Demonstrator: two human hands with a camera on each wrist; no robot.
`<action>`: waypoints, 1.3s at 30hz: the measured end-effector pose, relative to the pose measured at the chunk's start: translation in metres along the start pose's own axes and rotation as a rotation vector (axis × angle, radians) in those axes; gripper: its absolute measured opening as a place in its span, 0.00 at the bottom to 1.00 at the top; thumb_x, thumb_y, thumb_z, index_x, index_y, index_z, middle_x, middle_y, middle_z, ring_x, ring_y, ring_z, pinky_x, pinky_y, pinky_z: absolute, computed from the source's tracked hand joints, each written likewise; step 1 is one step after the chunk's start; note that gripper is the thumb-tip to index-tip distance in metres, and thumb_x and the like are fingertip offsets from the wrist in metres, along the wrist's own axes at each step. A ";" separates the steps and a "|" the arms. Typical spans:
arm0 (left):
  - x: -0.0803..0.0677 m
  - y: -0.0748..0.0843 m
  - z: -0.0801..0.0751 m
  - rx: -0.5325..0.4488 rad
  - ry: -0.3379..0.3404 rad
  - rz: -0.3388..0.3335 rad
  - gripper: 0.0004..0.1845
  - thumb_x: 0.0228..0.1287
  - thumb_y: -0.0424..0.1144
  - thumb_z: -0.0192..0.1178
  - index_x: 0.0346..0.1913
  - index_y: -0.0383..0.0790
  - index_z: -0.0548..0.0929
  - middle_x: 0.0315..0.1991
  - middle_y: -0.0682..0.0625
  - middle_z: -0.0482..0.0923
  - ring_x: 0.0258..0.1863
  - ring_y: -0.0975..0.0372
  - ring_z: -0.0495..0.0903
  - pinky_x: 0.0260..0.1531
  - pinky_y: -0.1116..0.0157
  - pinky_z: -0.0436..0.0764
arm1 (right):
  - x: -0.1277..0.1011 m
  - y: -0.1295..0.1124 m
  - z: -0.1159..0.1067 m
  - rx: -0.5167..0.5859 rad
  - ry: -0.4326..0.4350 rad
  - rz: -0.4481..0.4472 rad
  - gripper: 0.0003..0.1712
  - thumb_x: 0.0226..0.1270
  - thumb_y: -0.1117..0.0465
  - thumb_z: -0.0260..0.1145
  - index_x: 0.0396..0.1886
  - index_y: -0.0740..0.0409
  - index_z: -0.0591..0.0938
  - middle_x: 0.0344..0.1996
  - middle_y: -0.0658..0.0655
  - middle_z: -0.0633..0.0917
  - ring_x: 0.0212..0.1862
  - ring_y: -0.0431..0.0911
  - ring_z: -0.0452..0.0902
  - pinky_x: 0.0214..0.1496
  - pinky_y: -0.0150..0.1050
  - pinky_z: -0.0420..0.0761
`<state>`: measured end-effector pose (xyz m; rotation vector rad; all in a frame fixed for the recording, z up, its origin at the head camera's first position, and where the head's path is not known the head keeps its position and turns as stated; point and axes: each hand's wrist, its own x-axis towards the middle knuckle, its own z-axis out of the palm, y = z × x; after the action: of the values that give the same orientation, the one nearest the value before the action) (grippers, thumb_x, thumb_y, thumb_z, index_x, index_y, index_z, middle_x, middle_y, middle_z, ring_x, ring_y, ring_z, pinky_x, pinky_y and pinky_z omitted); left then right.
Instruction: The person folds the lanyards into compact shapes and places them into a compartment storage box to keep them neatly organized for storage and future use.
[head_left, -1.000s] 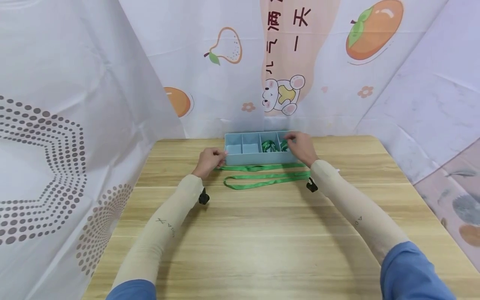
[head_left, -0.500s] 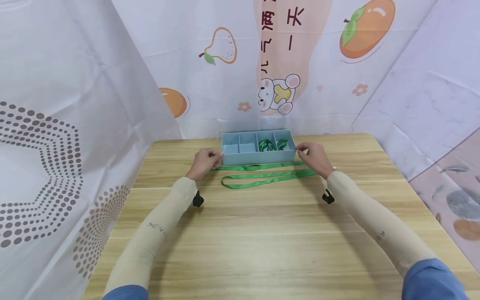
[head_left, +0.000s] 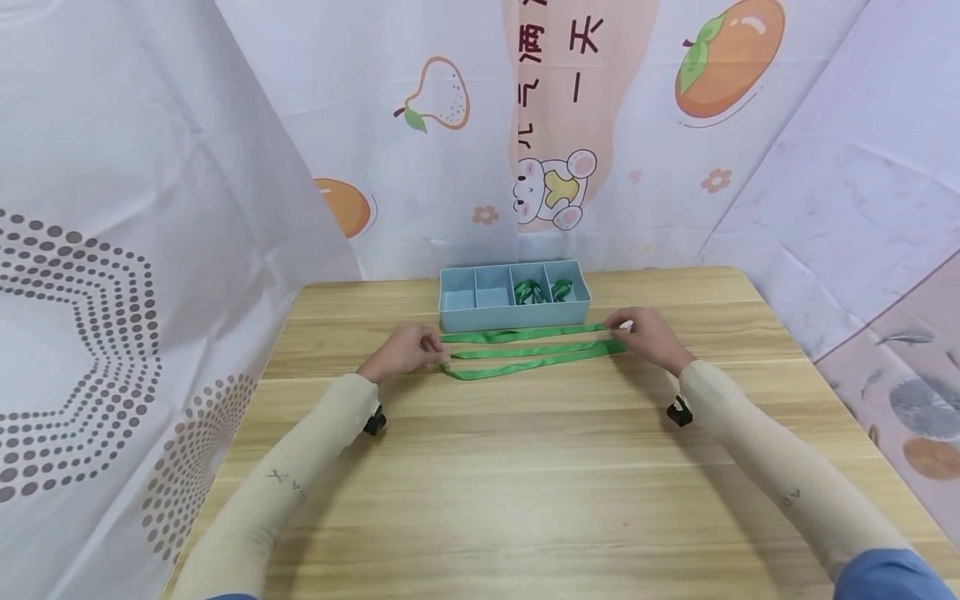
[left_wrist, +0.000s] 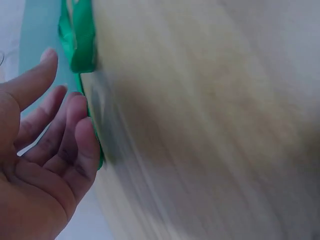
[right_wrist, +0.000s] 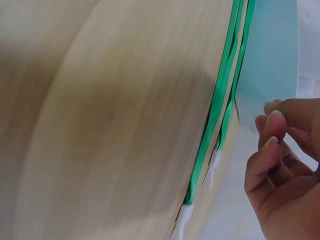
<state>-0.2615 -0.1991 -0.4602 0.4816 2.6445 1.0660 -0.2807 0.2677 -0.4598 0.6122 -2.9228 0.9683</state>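
Green ribbons point(head_left: 495, 371) lie stretched sideways across the middle of the head view, just below the blue box point(head_left: 514, 317) on the table point(head_left: 480, 475), and would probably handle best taken one at a time, kept flat and untwisted. At their left end the left hand point(head_left: 407, 350) is half open, thumb apart from bent fingers; at their right end the right hand point(head_left: 651, 335) curls loosely, thumb near forefinger. Neither visibly grips anything; whether fingertips touch ribbon, I cannot tell.
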 end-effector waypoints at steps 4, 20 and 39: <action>0.000 0.000 0.007 0.063 -0.038 0.024 0.07 0.65 0.36 0.73 0.39 0.38 0.86 0.33 0.50 0.84 0.31 0.60 0.80 0.32 0.64 0.80 | -0.010 0.009 -0.008 0.009 -0.032 0.047 0.12 0.72 0.72 0.63 0.51 0.68 0.86 0.50 0.69 0.86 0.30 0.47 0.76 0.35 0.41 0.77; -0.004 -0.002 0.012 0.152 0.011 0.016 0.02 0.66 0.31 0.70 0.39 0.38 0.88 0.34 0.51 0.84 0.32 0.62 0.79 0.34 0.65 0.79 | -0.028 0.045 -0.018 -0.041 -0.046 0.130 0.15 0.66 0.72 0.67 0.52 0.68 0.86 0.52 0.71 0.85 0.60 0.69 0.75 0.65 0.68 0.68; -0.009 -0.004 0.010 -0.151 0.034 0.002 0.10 0.72 0.30 0.54 0.52 0.35 0.81 0.32 0.40 0.83 0.26 0.53 0.81 0.25 0.63 0.79 | -0.034 0.046 -0.019 -0.336 -0.034 -0.023 0.08 0.64 0.69 0.66 0.40 0.64 0.88 0.41 0.64 0.85 0.42 0.60 0.83 0.47 0.59 0.80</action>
<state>-0.2505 -0.1990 -0.4690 0.4378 2.5673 1.2728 -0.2683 0.3248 -0.4753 0.6440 -2.9978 0.4496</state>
